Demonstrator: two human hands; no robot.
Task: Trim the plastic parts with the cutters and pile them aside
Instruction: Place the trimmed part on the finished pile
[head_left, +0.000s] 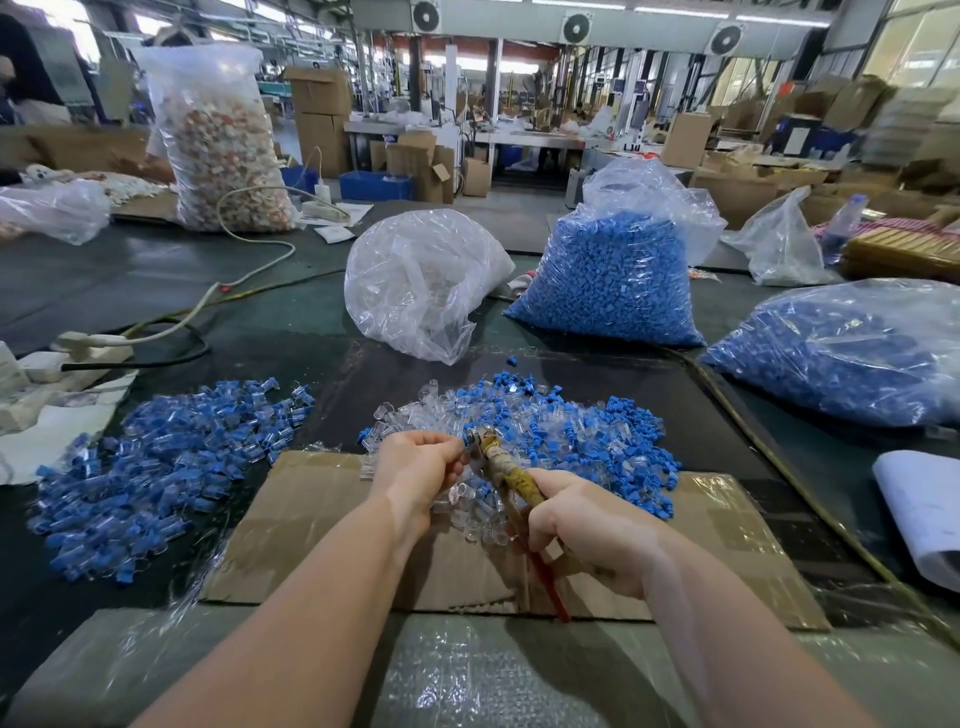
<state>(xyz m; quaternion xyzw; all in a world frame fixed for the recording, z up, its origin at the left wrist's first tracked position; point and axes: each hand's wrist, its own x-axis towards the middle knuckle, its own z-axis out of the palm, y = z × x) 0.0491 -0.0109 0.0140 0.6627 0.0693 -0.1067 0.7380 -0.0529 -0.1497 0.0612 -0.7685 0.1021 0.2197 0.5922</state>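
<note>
right hand (587, 535) grips cutters (506, 470) (taped handles) | left hand (421, 467) pinches something at the blades, part hidden | blue pile (156, 467) on counter (156, 275)

Blue-and-clear plastic parts (171, 457), brown cardboard (311, 525), yellowed cutters (511, 475)

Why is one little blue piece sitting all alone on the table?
One stray blue piece lies apart on the dark mat, beyond the middle pile and in front of the clear bag. It likely rolled off. The cutters also look worn, their handle wrapped in yellowed tape.
</note>
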